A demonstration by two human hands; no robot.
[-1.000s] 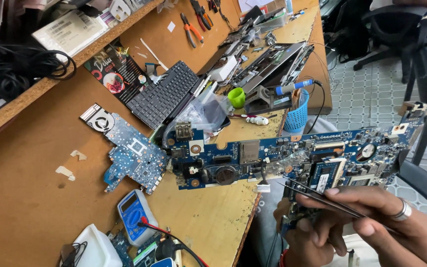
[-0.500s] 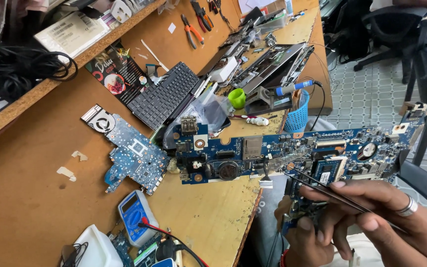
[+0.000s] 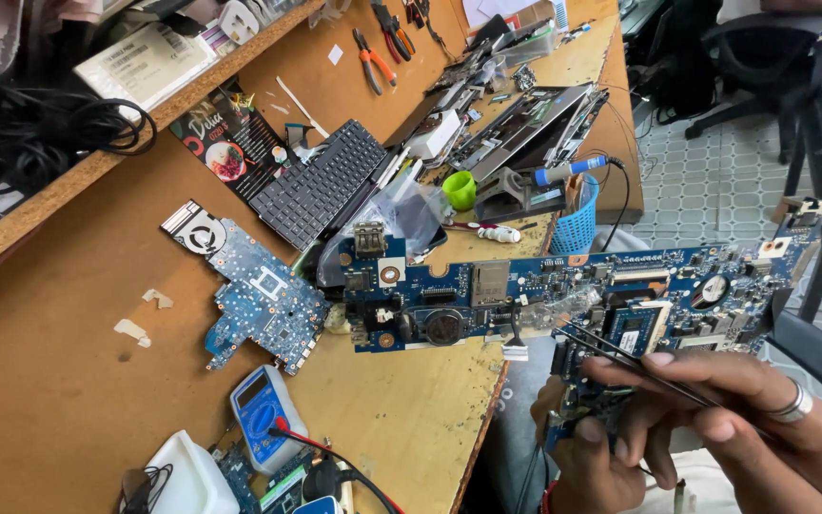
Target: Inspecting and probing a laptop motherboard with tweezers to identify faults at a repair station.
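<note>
Electronics repair workshop | circuit boards (image 3: 264,309), multimeter (image 3: 261,415), pliers (image 3: 373,57), workbench (image 3: 68,400)

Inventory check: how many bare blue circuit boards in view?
2. A long blue board held over the bench edge by the left hand; a smaller blue board lying flat beside the keyboard. Clutter may hide more.

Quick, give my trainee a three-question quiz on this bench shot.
1. True or false: the right hand holds tweezers against the long blue board.
2. What lies nearest the bench's front edge: A multimeter, B keyboard, C pliers?
3. What colour is the small cup beside the blue basket?

Key: 1 true; 2 A; 3 green.
</note>
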